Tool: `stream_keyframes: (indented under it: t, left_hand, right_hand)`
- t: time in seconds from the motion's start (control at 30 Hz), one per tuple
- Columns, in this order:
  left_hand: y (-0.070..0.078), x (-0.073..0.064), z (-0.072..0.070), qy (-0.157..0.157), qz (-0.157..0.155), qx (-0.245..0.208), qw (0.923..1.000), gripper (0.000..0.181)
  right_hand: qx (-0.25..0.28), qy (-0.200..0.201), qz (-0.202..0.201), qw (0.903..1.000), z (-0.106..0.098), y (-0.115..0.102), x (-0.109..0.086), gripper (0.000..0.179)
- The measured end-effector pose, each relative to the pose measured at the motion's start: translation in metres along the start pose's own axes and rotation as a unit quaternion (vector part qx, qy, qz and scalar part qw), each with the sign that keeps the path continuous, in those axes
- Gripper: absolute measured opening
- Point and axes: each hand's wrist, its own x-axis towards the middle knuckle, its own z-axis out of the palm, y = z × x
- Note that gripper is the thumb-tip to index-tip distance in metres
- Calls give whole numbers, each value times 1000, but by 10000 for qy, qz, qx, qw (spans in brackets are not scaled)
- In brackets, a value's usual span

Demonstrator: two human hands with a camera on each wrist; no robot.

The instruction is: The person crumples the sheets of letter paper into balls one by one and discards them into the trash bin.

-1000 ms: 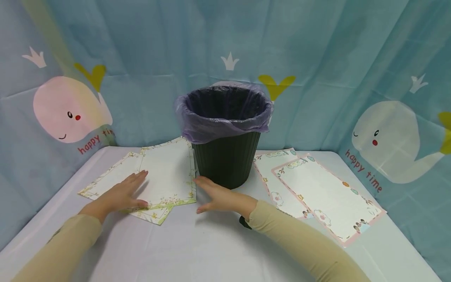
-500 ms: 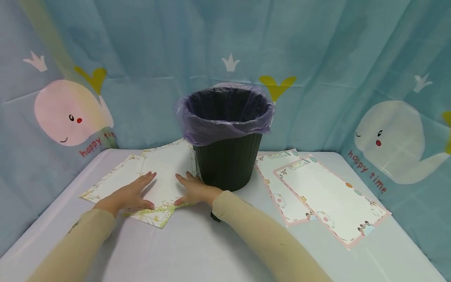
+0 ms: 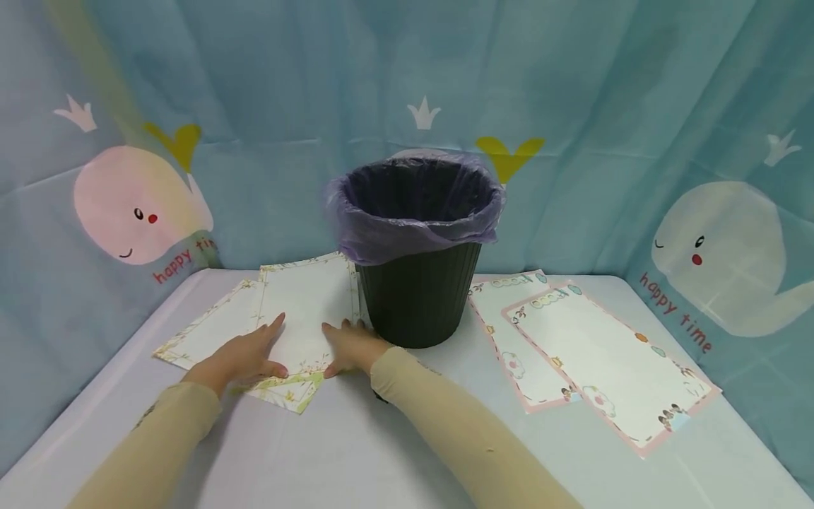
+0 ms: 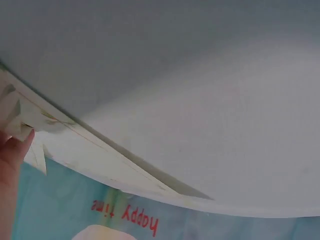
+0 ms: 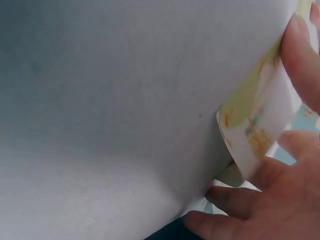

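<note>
Two sheets of paper with leafy yellow-green borders overlap on the left of the table: an upper sheet [image 3: 304,304] and a lower sheet [image 3: 222,322]. My left hand [image 3: 244,353] rests on the upper sheet, thumb and index finger spread. In the left wrist view a fingertip [image 4: 26,137] touches folded-looking paper. At the upper sheet's right edge is my right hand [image 3: 352,348], fingers spread. The right wrist view shows a raised paper corner [image 5: 252,130] between its thumb [image 5: 300,60] and other fingers. How firmly either hand touches the paper cannot be told.
A black bin [image 3: 416,297] lined with a purple bag [image 3: 413,237] stands at the back, just right of the right hand. Two pink-bordered sheets [image 3: 613,367] overlap on the right of the white table [image 3: 305,459]. A blue whale-print curtain [image 3: 286,191] encloses the table.
My right hand has moved left from beside the bin onto the upper sheet's right edge. My left hand has shifted slightly right and lower over the paper.
</note>
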Motion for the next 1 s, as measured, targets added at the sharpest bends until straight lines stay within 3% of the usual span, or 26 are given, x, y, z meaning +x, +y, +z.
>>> stream_keyframes:
  t: [0.13,0.23,0.33,0.5,0.63,0.77,0.83,0.9,0.97,1.0]
  left_hand:
    - [7,-2,-1,78,-137,155,9998,119]
    - [8,-4,0,323,-175,291,9989,111]
    - [7,-4,1,680,-196,334,9969,98]
    - [9,0,-1,1180,82,440,9920,69]
    - [18,0,-6,1701,374,650,9826,39]
    - [29,-2,-11,2072,472,828,9736,25]
    - [33,-4,-12,2243,571,981,9679,22]
    - [36,-6,-12,2506,790,1204,9573,20]
    - [38,-10,-12,2862,1075,1445,9411,23]
    - [39,-12,-12,3094,1285,1559,9292,26]
  right_hand:
    - [-165,304,-44,9994,-1,-4,0,89]
    - [-236,499,-150,9984,0,-5,1,84]
    - [60,548,-270,9981,-1,-2,2,76]
    - [413,421,-378,9975,-5,8,4,58]
    - [467,448,-330,9974,-7,12,5,68]
    - [890,512,-284,9943,-8,15,4,87]
    - [1126,546,-373,9914,-9,17,4,92]
    - [1325,549,-468,9886,-11,19,2,98]
    - [1515,589,-533,9853,-13,21,1,104]
    - [1542,618,-590,9843,-14,21,0,108]
